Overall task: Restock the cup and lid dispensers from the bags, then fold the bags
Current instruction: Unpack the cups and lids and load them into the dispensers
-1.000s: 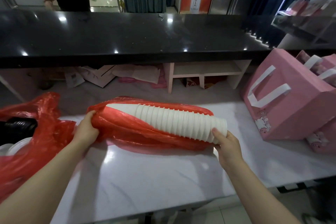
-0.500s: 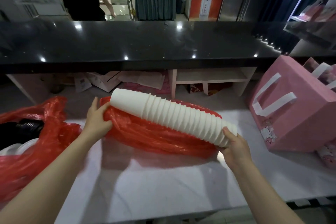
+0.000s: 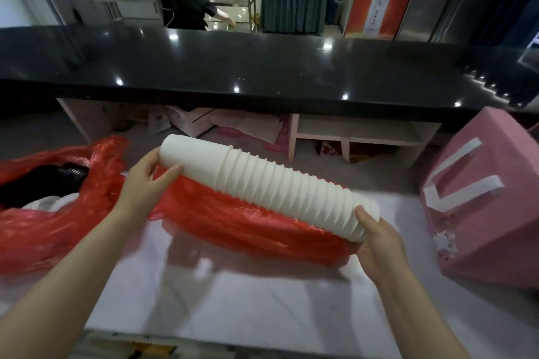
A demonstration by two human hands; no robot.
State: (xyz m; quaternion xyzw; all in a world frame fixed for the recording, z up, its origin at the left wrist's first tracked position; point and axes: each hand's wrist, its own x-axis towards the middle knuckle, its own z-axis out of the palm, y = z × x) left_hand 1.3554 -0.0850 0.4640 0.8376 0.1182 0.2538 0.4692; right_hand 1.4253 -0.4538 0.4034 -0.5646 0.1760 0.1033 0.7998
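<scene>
A long stack of white paper cups is held slanted above the white counter, clear of its red plastic bag, which lies flat beneath it. My left hand cups the stack's upper left end with thumb and fingers around it. The lower right end sits in the grip of my right hand. At the far left a second red bag lies open, with black lids and white lids showing inside.
A pink gift bag with white handles stands at the right on the white counter. A raised black countertop runs across behind, with a low shelf and cardboard under it. A person moves about in the room beyond.
The cup stack has come fully out of the red bag and risen. My left hand let go of the bag and took the stack's upper end. The bag dropped flat.
</scene>
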